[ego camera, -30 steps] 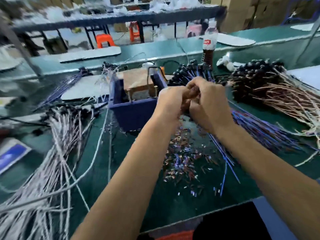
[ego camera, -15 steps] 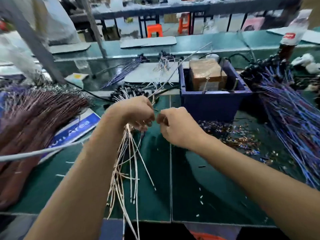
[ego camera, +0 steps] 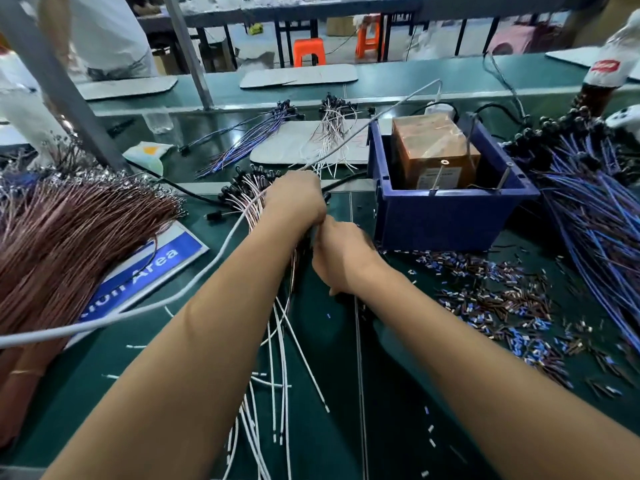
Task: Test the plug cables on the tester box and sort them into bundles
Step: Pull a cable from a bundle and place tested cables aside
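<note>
My left hand [ego camera: 298, 199] grips a bundle of white and pink plug cables [ego camera: 282, 358] whose loose ends trail toward me over the green mat. Black plugs of that bundle [ego camera: 242, 183] fan out beyond my knuckles. My right hand [ego camera: 341, 258] is curled just below and right of the left, touching it, fingers closed on the same cables. The brown tester box [ego camera: 433, 150] sits inside a blue bin [ego camera: 446, 220] to the right of my hands.
A big brown cable bundle [ego camera: 69, 230] lies at the left over a blue sign [ego camera: 152, 271]. Blue cables [ego camera: 595, 209] pile up at the right. Cut wire scraps [ego camera: 491, 299] litter the mat. A thick white cord [ego camera: 156, 303] crosses under my left arm. Small bundles [ego camera: 332, 133] lie behind.
My view swung left from the blue cables to the white and pink ones. Both hands moved forward and closed together on this bundle; the left went up toward the plugs.
</note>
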